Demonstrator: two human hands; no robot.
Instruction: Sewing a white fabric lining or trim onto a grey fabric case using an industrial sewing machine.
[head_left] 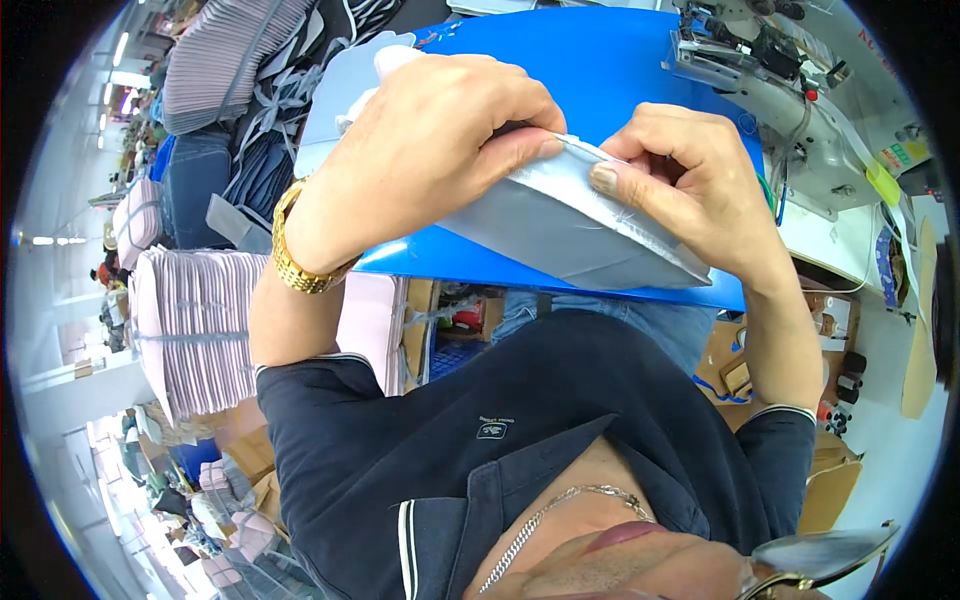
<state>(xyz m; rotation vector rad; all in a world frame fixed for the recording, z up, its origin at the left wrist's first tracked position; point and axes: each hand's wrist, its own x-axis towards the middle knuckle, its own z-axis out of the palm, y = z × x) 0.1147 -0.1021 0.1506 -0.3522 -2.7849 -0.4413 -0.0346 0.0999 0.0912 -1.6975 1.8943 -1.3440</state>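
A grey fabric piece [560, 235] with a pale, raw-looking edge is held up over the blue tabletop [570, 70]. My left hand [435, 145], a gold watch on its wrist, pinches that edge between thumb and curled fingers. Farther along the same edge, my right hand [695, 185] is closed on the fabric with its thumb lying on the pale strip. The cloth hangs tilted below both hands, down to a corner near the table's front edge. Beyond my left hand lie light grey cut pieces [325, 110]. What my left fingers cover is hidden.
A sewing machine [775, 75] stands at the far right, on a white surface. To the left are tied stacks of pale pink pieces [195, 325], a banded bundle [225, 65] and dark blue pieces [195, 190]. Cardboard boxes [830, 315] sit low on the right.
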